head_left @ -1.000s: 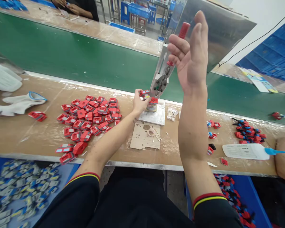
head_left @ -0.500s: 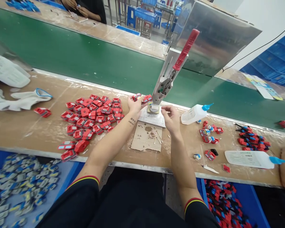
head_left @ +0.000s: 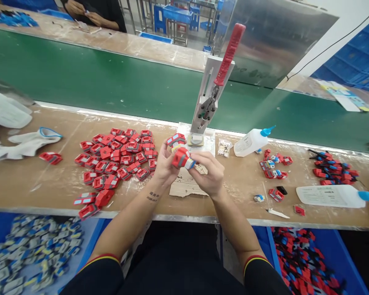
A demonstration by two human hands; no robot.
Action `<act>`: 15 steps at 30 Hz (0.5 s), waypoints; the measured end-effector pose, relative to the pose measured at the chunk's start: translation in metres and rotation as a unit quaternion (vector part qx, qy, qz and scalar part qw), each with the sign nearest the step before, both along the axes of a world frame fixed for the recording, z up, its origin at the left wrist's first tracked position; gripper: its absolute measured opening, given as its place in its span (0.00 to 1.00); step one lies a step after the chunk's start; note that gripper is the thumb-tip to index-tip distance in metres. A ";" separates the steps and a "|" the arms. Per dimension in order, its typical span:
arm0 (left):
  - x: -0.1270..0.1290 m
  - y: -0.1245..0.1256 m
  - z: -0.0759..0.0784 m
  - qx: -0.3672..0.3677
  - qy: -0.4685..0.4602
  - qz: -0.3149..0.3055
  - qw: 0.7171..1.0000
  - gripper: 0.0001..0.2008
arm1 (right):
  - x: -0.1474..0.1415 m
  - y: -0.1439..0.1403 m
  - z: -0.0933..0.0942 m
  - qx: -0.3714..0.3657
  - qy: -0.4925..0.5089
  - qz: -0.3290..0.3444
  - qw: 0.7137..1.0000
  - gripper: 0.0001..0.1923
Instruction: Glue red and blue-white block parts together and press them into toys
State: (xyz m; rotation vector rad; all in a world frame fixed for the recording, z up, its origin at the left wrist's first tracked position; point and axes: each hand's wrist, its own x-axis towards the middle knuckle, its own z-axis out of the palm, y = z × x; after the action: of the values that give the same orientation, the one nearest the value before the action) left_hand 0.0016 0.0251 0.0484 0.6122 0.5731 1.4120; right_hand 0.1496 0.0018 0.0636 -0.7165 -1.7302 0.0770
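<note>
The fingers hide much of the small red part (head_left: 181,157), so its shape is unclear. The left hand (head_left: 167,164) and right hand (head_left: 209,174) both pinch it, fingers curled; the left also grips a second red piece (head_left: 176,139) above the counter (head_left: 49,180)

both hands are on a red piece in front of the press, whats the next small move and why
Probably carry the red piece forward onto the press fixture. The fixture looks unoccupied, the red lever stands raised, and the right hand and left hand pinch the piece just short of it, the left also holding a second piece.
</note>
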 end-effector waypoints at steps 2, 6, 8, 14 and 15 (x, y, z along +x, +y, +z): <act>0.003 0.000 0.001 0.032 0.020 0.008 0.999 0.32 | 0.001 -0.003 -0.002 0.090 -0.022 -0.027 0.995 0.21; 0.003 0.004 -0.003 0.066 0.067 0.005 0.996 0.32 | 0.006 -0.003 -0.005 0.185 -0.039 -0.063 0.980 0.17; 0.001 0.006 -0.006 0.072 0.081 -0.004 0.994 0.32 | 0.010 -0.006 -0.004 0.204 -0.048 -0.071 0.975 0.16; -0.020 0.021 -0.012 0.067 0.105 -0.040 0.991 0.32 | 0.048 -0.021 -0.006 0.075 -0.017 -0.113 0.991 0.17; -0.024 0.025 -0.013 0.066 0.114 -0.047 0.990 0.32 | 0.058 -0.017 -0.010 0.020 0.017 -0.136 0.990 0.16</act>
State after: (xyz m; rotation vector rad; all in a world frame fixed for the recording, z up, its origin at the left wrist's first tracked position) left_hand -0.0223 0.0501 0.0349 0.9036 0.6248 1.3061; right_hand 0.2071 -0.0150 0.0537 -0.9098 -1.5823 -0.1337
